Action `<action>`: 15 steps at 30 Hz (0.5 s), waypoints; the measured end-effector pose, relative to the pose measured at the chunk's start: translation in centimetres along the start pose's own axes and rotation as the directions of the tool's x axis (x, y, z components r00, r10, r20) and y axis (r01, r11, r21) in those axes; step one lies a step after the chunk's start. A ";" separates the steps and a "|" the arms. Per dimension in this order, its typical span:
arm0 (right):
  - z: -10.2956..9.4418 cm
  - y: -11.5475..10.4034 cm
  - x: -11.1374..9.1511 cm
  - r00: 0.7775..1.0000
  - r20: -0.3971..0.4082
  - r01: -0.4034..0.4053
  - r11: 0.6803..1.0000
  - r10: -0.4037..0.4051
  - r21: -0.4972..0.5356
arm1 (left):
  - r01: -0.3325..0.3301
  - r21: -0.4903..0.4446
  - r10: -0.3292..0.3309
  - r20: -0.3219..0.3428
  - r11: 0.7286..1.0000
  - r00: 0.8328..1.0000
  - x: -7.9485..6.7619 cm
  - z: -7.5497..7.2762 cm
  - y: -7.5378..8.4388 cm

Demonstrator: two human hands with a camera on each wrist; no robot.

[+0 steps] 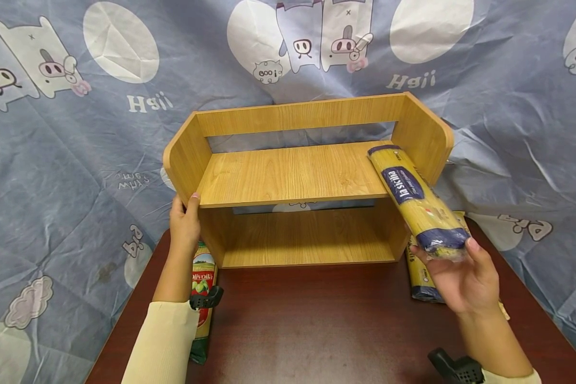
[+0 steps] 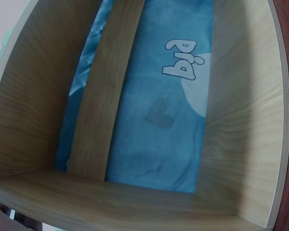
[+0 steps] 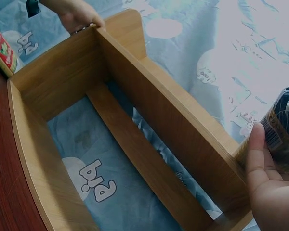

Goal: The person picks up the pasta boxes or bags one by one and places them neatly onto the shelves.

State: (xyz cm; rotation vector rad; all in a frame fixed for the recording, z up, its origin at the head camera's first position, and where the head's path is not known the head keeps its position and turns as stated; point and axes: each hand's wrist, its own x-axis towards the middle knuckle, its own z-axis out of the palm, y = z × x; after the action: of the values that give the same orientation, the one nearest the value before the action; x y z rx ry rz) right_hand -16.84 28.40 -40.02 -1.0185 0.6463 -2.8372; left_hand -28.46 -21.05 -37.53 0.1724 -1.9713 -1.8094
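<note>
A two-tier wooden shelf (image 1: 293,176) stands on the table. At its left side panel, my left hand (image 1: 184,229) grips the edge, thumb in front at the upper board's level. My right hand (image 1: 468,280) holds the near end of a yellow pack of spaghetti (image 1: 420,205) with dark blue bands, thumb on one side and fingers beneath. The pack slants, its far end over the right end of the upper board; whether that end touches the board I cannot tell. In the right wrist view, the spaghetti pack (image 3: 285,132) shows only partly beside the fingers.
Another yellow and blue pack (image 1: 423,274) lies right of the shelf, partly hidden by my right hand. A red and green Olivoilà pack (image 1: 204,274) lies on the left, partly behind my left forearm. Patterned blue cloth (image 1: 96,133) hangs behind the dark red table (image 1: 307,325).
</note>
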 end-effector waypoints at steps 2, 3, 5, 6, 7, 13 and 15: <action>-0.1 0.1 0.2 1.000 0.002 -0.005 1.000 0.005 0.009 | 0.007 -0.002 -0.007 0.004 1.000 1.000 0.0 0.0 0.0; -0.1 0.1 0.4 1.000 0.001 -0.005 1.000 0.005 0.008 | 0.009 -0.002 -0.009 0.005 1.000 1.000 0.0 0.0 0.0; -0.1 0.1 0.6 1.000 0.007 -0.009 1.000 0.009 0.015 | 0.012 -0.004 -0.012 0.008 1.000 1.000 0.0 -0.1 0.1; -0.1 0.1 0.8 1.000 0.013 -0.014 1.000 0.014 0.025 | 0.012 -0.003 -0.012 0.008 1.000 1.000 0.0 -0.1 0.1; -0.1 0.1 0.8 1.000 0.008 -0.017 0.999 0.016 0.027 | 0.014 -0.003 -0.014 0.008 1.000 1.000 0.0 -0.1 0.1; -0.2 0.1 1.3 0.999 -0.046 -0.023 1.000 0.022 -0.007 | 0.016 -0.008 -0.016 0.002 1.000 1.000 0.0 0.0 0.2; -0.2 0.1 1.5 0.997 -0.071 -0.021 0.999 0.018 -0.034 | 0.013 -0.009 -0.013 0.000 1.000 1.000 0.0 0.0 0.1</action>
State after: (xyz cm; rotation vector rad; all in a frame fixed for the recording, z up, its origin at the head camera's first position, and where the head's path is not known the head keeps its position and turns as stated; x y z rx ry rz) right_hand -18.12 28.09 -39.35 -0.9153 0.7095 -2.8661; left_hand -28.45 -21.02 -37.42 0.1827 -1.9665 -1.8258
